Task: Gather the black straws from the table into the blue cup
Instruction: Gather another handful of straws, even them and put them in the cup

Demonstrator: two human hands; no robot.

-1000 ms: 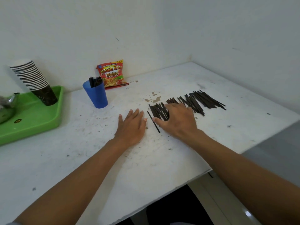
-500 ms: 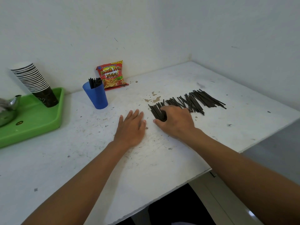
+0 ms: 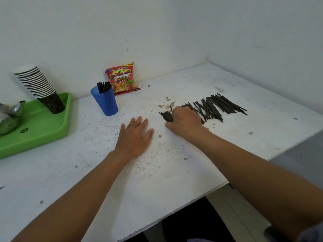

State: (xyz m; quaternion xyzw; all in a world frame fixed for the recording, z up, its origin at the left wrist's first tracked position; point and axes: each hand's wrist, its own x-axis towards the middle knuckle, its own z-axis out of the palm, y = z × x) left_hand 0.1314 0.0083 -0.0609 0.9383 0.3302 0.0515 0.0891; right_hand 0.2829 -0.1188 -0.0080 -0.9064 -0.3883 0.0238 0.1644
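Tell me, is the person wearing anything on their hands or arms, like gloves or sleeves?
No gloves, rings or watch show. The left hand and right hand are bare, and both forearms are uncovered up to the picture's edge. Only a bit of grey cloth shows at the bottom right corner, perhaps a sleeve.

Straws (image 3: 218, 106) lie right of the cup (image 3: 104, 101), tray (image 3: 43, 130) far left.

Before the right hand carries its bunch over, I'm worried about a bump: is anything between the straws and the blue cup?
Nothing stands between: bare table separates the straws from the blue cup. The left hand lies flat nearer the person.
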